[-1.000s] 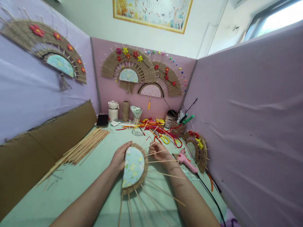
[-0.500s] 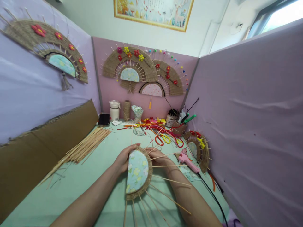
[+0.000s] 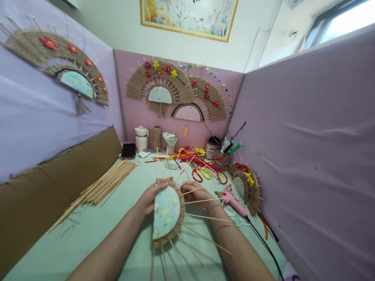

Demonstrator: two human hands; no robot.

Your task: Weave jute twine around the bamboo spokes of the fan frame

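Observation:
Upright before me is a half-round fan base (image 3: 166, 214), covered in pale blue floral cloth, with jute twine wound along its curved rim and several thin wooden sticks (image 3: 207, 217) fanning out from it. My left hand (image 3: 150, 197) grips its straight edge near the top, thumb on the front. Behind the sticks, beside the rim's upper right, my right hand (image 3: 195, 192) has its fingers curled and pinched together. What those fingertips hold is too small to make out.
Loose sticks (image 3: 101, 183) lie at left beside a cardboard strip (image 3: 61, 168). A pink glue gun (image 3: 233, 200) with a black cord and a small woven fan (image 3: 247, 185) are at right. Scissors (image 3: 205, 173), coloured pipe cleaners (image 3: 190, 157) and a twine spool (image 3: 157, 137) sit toward the back.
The fan base has shifted slightly left. My right hand has drawn away from behind the rim a little to the right, its fingers now curled and visible between the sticks.

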